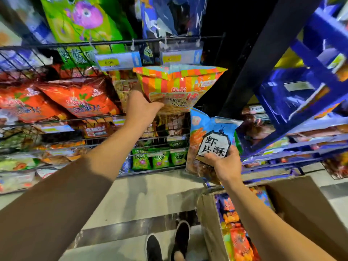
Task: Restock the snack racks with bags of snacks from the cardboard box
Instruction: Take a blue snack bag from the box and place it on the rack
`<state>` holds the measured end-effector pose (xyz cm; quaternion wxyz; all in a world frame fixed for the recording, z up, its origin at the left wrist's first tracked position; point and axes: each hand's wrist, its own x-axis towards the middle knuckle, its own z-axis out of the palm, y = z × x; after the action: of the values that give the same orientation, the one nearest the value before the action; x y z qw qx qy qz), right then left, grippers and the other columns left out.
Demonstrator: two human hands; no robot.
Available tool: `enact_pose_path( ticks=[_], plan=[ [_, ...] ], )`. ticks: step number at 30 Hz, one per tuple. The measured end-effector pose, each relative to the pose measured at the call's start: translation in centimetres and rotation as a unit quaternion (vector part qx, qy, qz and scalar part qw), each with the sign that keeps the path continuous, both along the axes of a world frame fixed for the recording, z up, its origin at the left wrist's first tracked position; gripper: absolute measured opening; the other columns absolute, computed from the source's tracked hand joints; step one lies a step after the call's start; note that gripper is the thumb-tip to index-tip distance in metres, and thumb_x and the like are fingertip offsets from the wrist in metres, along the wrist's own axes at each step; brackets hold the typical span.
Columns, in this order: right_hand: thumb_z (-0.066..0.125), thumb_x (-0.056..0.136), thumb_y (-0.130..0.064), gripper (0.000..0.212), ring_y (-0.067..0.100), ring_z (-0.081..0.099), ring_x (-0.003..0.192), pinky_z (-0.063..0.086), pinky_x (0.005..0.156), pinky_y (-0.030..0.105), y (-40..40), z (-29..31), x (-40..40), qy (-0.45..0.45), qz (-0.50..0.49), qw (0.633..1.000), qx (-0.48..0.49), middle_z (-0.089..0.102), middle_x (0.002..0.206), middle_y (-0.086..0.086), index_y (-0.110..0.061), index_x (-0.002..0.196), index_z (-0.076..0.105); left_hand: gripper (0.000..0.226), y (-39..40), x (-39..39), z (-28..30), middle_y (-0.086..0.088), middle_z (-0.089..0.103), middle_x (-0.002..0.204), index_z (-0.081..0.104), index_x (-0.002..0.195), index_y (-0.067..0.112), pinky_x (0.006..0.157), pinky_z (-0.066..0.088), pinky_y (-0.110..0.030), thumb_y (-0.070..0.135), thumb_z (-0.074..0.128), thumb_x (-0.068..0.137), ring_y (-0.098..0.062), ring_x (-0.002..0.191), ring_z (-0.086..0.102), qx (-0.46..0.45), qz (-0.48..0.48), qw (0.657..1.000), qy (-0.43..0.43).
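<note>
Much of what I see is smeared; the price tags (117, 62) clipped to the wire rack (120, 42) are unreadable, and the blue shelving (320, 59) on the right blurs into streaks; the cardboard box (301, 200) runs off the bottom edge with my right forearm across its opening, so only part of the bags inside shows; my shoes (169, 242) are cut by the frame too.

My left hand (140, 108) grips the striped bag (178, 87) at its lower left corner; the fingers curl behind it out of sight, the thumb side pressed to its front; the bag sits high at the rack's right end, just below the tags, beside the orange bags (79, 98) already in the rack.

My right hand (224, 162) pinches the blue bag (209, 140) near its bottom; thumb on the white label, fingers hidden behind; this bag hangs upright above the box's near corner, lower than the striped one and apart from it.
</note>
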<state>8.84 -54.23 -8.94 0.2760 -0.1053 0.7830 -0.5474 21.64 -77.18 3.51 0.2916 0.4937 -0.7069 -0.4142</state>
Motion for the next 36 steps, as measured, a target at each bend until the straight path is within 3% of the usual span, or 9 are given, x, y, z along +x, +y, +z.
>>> enact_pose_path(
  ticks=[4,6,9,16,19,21,25,29,36],
  plan=[
    [0.088,0.063,-0.028,0.044,0.018,0.073,0.092,0.059,0.087,0.049,-0.6,-0.2,-0.9,0.015,0.006,0.999,0.038,0.075,0.099,-0.004,-0.03,0.094,0.057,0.033,-0.5,-2.7,-0.9,-0.026,0.056,0.078,0.055,0.07,-0.006,0.044,0.028,-0.019,0.012,0.08,0.08,0.0,0.047,0.035,0.002,-0.001,1.0,0.018],
    [0.089,0.07,-0.016,0.041,0.016,0.072,0.089,0.059,0.085,0.045,-0.9,-0.5,-0.9,0.028,0.022,0.998,0.061,0.074,0.097,-0.004,-0.026,0.092,0.056,0.024,-0.8,-3.7,-2.0,0.008,0.056,0.077,0.067,0.086,0.0,0.052,0.036,-0.016,0.016,0.082,0.078,-0.008,0.063,0.052,-0.028,-0.003,1.0,0.003],
    [0.089,0.071,-0.014,0.04,0.017,0.071,0.088,0.059,0.083,0.043,-1.2,-1.4,-0.7,0.036,0.044,0.995,0.082,0.073,0.096,-0.003,-0.024,0.092,0.055,0.045,-1.0,-5.1,-3.7,-0.008,0.07,0.101,0.066,0.11,-0.004,0.065,0.048,-0.015,0.019,0.081,0.074,-0.016,0.09,0.064,-0.052,-0.007,0.999,0.01],
    [0.088,0.072,-0.019,0.041,0.019,0.065,0.095,0.052,0.081,0.032,-2.2,-1.8,-0.4,0.045,0.064,0.991,0.111,0.066,0.106,0.002,-0.027,0.095,0.056,0.035,-2.9,-7.1,-4.5,-0.017,0.063,0.09,0.058,0.113,0.004,0.064,0.038,-0.032,0.029,0.071,0.091,-0.032,0.086,0.059,0.003,-0.064,0.995,-0.079],
    [0.088,0.073,-0.019,0.042,0.018,0.065,0.096,0.049,0.078,0.029,-2.4,-2.0,-0.5,0.042,0.073,0.99,0.112,0.066,0.106,0.001,-0.021,0.101,0.057,0.036,-3.6,-8.0,-4.9,-0.006,0.036,0.068,0.039,0.078,0.018,0.059,0.031,-0.031,0.032,0.068,0.093,-0.02,0.06,0.041,0.045,-0.052,0.992,-0.106],
    [0.089,0.073,-0.019,0.043,0.018,0.065,0.097,0.051,0.08,0.03,-2.5,-2.5,-0.5,0.037,0.079,0.99,0.114,0.066,0.107,0.002,-0.021,0.102,0.058,0.038,-4.0,-8.5,-5.0,-0.003,0.042,0.073,0.037,0.077,0.018,0.068,0.04,-0.033,0.032,0.068,0.093,-0.02,0.067,0.045,0.069,-0.045,0.99,-0.116],
    [0.089,0.07,-0.02,0.044,0.019,0.066,0.099,0.057,0.088,0.042,-2.7,-3.5,-0.3,0.028,0.081,0.99,0.116,0.066,0.108,0.001,-0.029,0.096,0.056,0.058,-4.3,-9.3,-4.8,-0.011,0.062,0.124,0.046,0.135,0.007,0.098,0.047,-0.039,0.035,0.071,0.091,-0.031,0.113,0.057,0.098,-0.048,0.989,-0.101],
    [0.089,0.07,-0.018,0.045,0.016,0.067,0.099,0.057,0.091,0.042,-2.1,-3.2,0.4,0.024,0.09,0.99,0.106,0.068,0.109,-0.002,-0.032,0.097,0.055,0.059,-2.8,-9.6,-4.3,-0.007,0.059,0.109,0.039,0.139,0.0,0.077,0.046,-0.031,0.032,0.065,0.096,-0.028,0.109,0.059,0.098,-0.001,0.989,-0.109],
    [0.084,0.061,-0.036,0.049,0.015,0.067,0.1,0.057,0.09,0.045,0.6,-1.0,3.4,0.02,0.123,0.988,0.094,0.068,0.11,-0.003,-0.036,0.101,0.057,0.067,3.4,-4.9,-2.6,-0.004,0.042,0.15,0.027,0.154,0.016,0.092,0.036,-0.027,0.029,0.061,0.097,-0.023,0.132,0.043,0.037,-0.012,0.997,-0.063]
  ],
)
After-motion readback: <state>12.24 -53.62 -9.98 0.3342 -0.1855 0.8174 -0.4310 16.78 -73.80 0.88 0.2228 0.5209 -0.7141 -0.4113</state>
